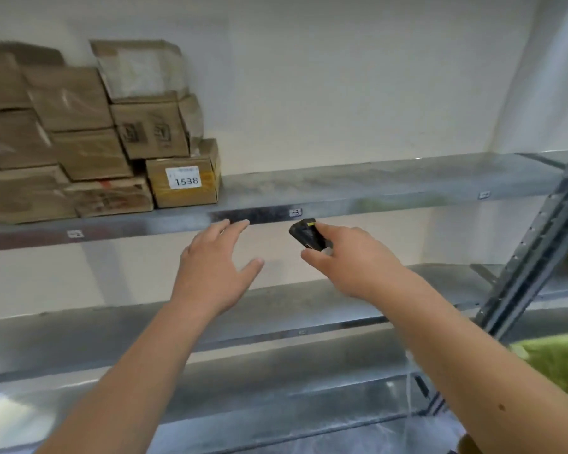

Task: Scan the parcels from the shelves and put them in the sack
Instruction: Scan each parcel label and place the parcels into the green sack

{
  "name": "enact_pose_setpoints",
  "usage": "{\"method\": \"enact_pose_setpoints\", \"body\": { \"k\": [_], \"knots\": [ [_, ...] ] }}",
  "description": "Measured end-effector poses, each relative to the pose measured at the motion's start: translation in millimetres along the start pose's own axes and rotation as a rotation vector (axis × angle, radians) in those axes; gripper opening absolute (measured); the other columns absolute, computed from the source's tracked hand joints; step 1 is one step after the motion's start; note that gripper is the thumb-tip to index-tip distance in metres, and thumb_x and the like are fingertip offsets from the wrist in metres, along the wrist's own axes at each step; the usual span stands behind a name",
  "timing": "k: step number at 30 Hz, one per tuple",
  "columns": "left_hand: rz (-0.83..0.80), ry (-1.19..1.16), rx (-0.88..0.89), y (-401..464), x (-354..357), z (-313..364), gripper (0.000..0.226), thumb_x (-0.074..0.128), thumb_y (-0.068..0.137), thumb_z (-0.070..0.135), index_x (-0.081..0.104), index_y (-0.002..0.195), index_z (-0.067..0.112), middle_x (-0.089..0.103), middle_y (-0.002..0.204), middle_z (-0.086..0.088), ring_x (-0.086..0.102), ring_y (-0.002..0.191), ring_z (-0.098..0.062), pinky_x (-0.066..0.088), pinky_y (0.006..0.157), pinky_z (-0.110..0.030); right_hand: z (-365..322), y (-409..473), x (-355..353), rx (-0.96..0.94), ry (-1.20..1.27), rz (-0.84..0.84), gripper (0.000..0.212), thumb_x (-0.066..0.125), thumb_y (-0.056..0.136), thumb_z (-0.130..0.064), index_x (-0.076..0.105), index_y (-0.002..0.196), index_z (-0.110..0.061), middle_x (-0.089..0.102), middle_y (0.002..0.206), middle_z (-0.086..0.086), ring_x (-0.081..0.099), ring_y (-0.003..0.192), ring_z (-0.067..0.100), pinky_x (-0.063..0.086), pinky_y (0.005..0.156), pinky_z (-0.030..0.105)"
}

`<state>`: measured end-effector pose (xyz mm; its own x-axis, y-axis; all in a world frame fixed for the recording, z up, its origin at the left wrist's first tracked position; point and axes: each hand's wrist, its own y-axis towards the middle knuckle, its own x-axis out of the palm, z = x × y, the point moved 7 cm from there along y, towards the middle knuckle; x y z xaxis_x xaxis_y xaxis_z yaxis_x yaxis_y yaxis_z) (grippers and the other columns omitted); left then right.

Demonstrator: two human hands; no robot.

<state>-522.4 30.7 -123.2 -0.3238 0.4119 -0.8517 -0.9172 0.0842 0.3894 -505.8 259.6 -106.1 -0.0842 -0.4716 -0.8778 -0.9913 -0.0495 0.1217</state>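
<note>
Both hands are up: my left hand (215,273) spread empty, my right hand (348,260) gripping the scanner (305,234), and the parcels (89,139) stacked at the upper shelf's (374,188) left end could topple if I tug the 1538 box (184,185) underneath.

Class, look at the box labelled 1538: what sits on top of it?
A brown carton rests partly on the 1538 box, with a plastic-wrapped parcel stacked above that. How much of the lid it covers is hidden behind the stack.
</note>
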Motion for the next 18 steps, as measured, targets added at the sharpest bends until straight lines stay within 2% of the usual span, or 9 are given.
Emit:
{"method": "enact_pose_setpoints", "body": {
  "k": [3,8,11,14,16,18],
  "knots": [
    [0.081,-0.022,-0.004,24.8,-21.1,-2.5,0.071,0.064,0.09,0.061,0.043,0.154,0.04,0.042,0.161,0.005,0.037,0.148,-0.021,0.035,0.121,-0.049,-16.2,37.1,-11.1,-0.081,-0.006,-0.002,0.024,0.052,0.094,-0.058,0.056,0.11,-0.04,0.062,0.082,-0.005,0.06,0.073,0.018,0.038,0.057,0.033],
    [0.279,-0.033,0.032,60.4,-63.5,-7.1,0.065,0.061,0.088,0.056,0.052,0.149,0.034,0.052,0.147,0.007,0.044,0.137,-0.016,0.038,0.117,-0.042,-52.0,95.9,-32.5,-0.238,-0.03,0.032,0.024,0.051,0.093,-0.06,0.05,0.101,-0.037,0.059,0.085,-0.004,0.061,0.075,0.022,0.038,0.055,0.033],
    [0.377,0.006,0.056,78.5,-85.2,-8.4,0.063,0.062,0.088,0.053,0.053,0.147,0.033,0.053,0.142,0.008,0.044,0.132,-0.014,0.037,0.111,-0.037,-78.7,126.1,-38.6,-0.329,0.009,0.026,0.028,0.051,0.092,-0.062,0.052,0.109,-0.039,0.06,0.093,0.001,0.065,0.074,0.023,0.049,0.06,0.034],
    [0.457,0.074,0.067,95.2,-108.9,-13.8,0.061,0.064,0.088,0.051,0.056,0.145,0.03,0.055,0.14,0.004,0.047,0.133,-0.02,0.041,0.112,-0.044,-104.4,153.7,-48.7,-0.416,-0.017,0.06,0.035,0.05,0.093,-0.065,0.053,0.117,-0.04,0.063,0.1,0.002,0.062,0.084,0.024,0.043,0.063,0.035],
    [0.517,0.109,0.083,106.1,-127.9,-17.7,0.061,0.065,0.087,0.05,0.058,0.143,0.028,0.056,0.138,0.002,0.05,0.131,-0.023,0.043,0.109,-0.046,-121.7,170.6,-56.2,-0.468,-0.012,0.07,0.033,0.049,0.093,-0.064,0.054,0.116,-0.04,0.063,0.098,0.002,0.062,0.083,0.023,0.041,0.062,0.034],
    [0.569,0.152,0.108,117.1,-147.7,-20.0,0.06,0.065,0.087,0.048,0.059,0.142,0.026,0.056,0.137,0.002,0.05,0.13,-0.023,0.042,0.11,-0.045,-139.2,185.7,-64.3,-0.507,-0.001,0.078,0.037,0.05,0.094,-0.064,0.054,0.123,-0.042,0.064,0.097,0.001,0.061,0.083,0.022,0.043,0.063,0.034]
  ]
}}
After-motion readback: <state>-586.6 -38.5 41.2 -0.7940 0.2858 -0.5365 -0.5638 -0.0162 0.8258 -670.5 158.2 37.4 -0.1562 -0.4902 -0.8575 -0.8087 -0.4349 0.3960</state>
